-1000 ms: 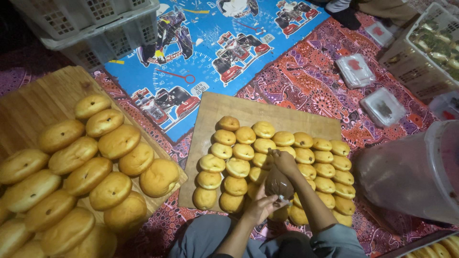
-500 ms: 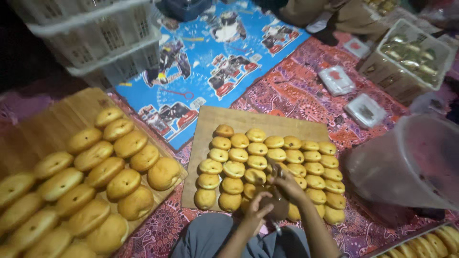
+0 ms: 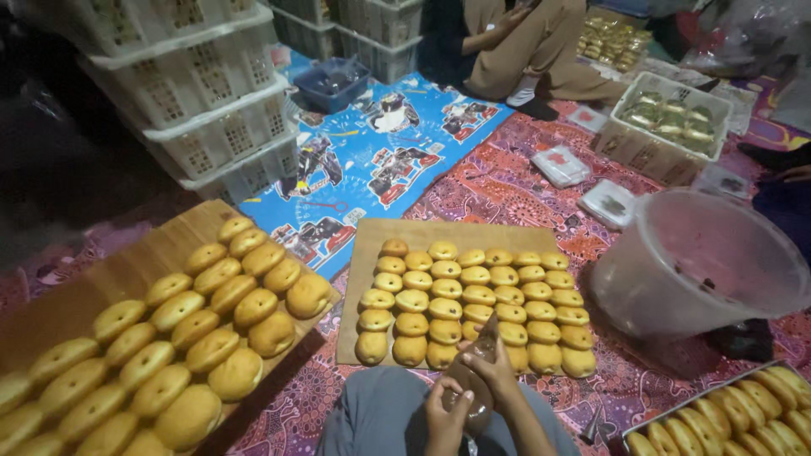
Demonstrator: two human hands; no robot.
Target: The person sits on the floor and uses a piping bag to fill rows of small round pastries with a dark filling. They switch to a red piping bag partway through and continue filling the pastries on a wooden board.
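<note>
Both hands at bottom centre, over the person's lap. Right hand [image 3: 497,371] wraps the upper part of a brown filled piping bag [image 3: 473,387], grip clamped on it. Left hand [image 3: 445,415] closes round the bag's lower end from the left, grip also tight on it. So the bag sits between the two grips, tilted, its narrow tip pointing up toward the near edge of the small wooden board [image 3: 404,232]; whether the tip touches a bun cannot be told.

That board lies on the floor just ahead of the knees and carries rows of small round golden buns [image 3: 478,295]. To the left, a bigger wooden board [image 3: 101,279] holds larger golden buns [image 3: 221,314], well apart from the hands.

Right of the small board: a translucent plastic bucket [image 3: 701,270], tipped on its side. Bottom right corner: a metal tray of buns [image 3: 726,426]. Floor covered with a red patterned cloth [image 3: 507,190] and a blue printed mat [image 3: 372,169]. White plastic crates [image 3: 194,110] stacked upper left. Another person sits at top centre, tan trousers [image 3: 541,46] visible.
</note>
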